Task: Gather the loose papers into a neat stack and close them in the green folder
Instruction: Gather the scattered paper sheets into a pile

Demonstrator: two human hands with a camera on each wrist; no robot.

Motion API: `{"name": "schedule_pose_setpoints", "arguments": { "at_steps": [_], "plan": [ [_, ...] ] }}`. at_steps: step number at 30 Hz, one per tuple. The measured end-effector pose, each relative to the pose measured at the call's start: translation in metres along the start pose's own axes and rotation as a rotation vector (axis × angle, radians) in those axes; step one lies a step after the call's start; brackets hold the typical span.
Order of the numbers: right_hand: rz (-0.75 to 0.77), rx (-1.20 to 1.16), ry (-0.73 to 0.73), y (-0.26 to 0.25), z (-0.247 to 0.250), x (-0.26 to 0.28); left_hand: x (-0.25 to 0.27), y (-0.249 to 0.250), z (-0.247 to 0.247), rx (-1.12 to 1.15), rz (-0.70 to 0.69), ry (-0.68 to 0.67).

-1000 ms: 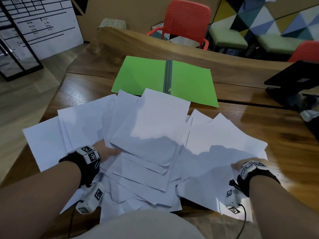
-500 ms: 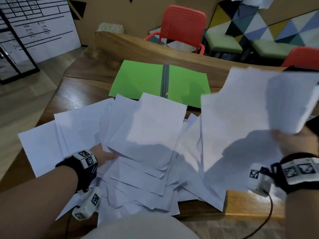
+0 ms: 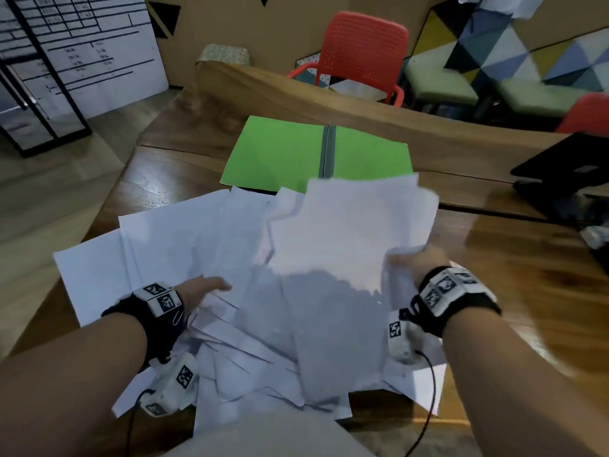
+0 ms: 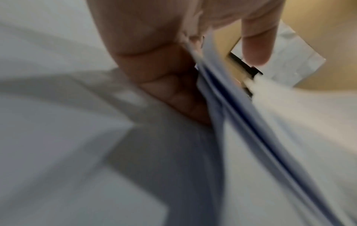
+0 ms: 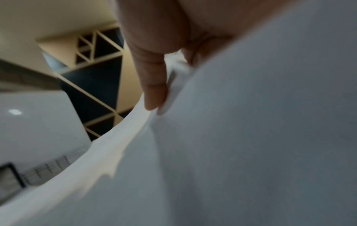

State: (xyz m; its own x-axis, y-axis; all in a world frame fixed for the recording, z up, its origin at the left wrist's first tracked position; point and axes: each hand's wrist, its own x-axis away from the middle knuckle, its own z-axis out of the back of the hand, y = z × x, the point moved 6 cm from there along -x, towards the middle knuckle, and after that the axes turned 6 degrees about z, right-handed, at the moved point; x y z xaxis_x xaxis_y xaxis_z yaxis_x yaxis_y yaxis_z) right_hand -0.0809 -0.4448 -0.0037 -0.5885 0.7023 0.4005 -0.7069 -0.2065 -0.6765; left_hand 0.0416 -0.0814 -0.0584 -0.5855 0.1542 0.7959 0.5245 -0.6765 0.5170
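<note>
1. A bunch of sheets (image 3: 356,232) is gripped by the right hand (image 3: 418,262), thumb and fingers closed on its edge, raised above the papers (image 3: 171,245).
2. The papers are spread on the table (image 3: 527,291); some are pinched by the left hand (image 3: 204,290).
3. The folder (image 3: 280,153) is lying open at 12 o'clock of the pile.

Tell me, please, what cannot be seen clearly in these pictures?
- Left hand fingers: head view, hidden under loose papers.
- Right hand fingers: head view, covered by the lifted sheets.
- Green folder near edge: head view, covered by papers.
- Number of sheets: both wrist views too blurred.
- Laptop: cut off by the right edge.
</note>
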Motion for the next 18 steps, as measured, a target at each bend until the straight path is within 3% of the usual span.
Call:
{"name": "schedule_pose_setpoints", "arguments": {
  "at_steps": [3, 5, 8, 11, 13, 16, 18],
  "plan": [
    [-0.161, 0.064, -0.113, 0.024, -0.038, 0.003, -0.004, -0.003, 0.002, 0.088, 0.1, 0.063],
    [-0.189, 0.103, -0.115, 0.027, -0.059, 0.008, -0.008, -0.002, 0.006, 0.074, 0.084, 0.097],
    [-0.1, 0.197, -0.162, 0.012, -0.092, 0.021, -0.02, -0.007, 0.005, -0.122, 0.029, 0.059],
    [-0.01, 0.123, -0.232, 0.009, -0.104, 0.027, -0.012, -0.003, 0.007, -0.138, 0.006, 0.113],
    [-0.038, 0.168, -0.141, 0.022, -0.079, 0.022, -0.009, -0.001, 0.004, -0.132, 0.008, 0.125],
    [-0.308, 0.331, 0.113, 0.064, -0.018, 0.02, -0.009, 0.0, 0.0, -0.054, -0.034, 0.08],
    [-0.426, 0.373, 0.141, 0.088, 0.002, 0.022, -0.012, -0.001, 0.001, -0.022, -0.048, 0.078]
  ]
}}
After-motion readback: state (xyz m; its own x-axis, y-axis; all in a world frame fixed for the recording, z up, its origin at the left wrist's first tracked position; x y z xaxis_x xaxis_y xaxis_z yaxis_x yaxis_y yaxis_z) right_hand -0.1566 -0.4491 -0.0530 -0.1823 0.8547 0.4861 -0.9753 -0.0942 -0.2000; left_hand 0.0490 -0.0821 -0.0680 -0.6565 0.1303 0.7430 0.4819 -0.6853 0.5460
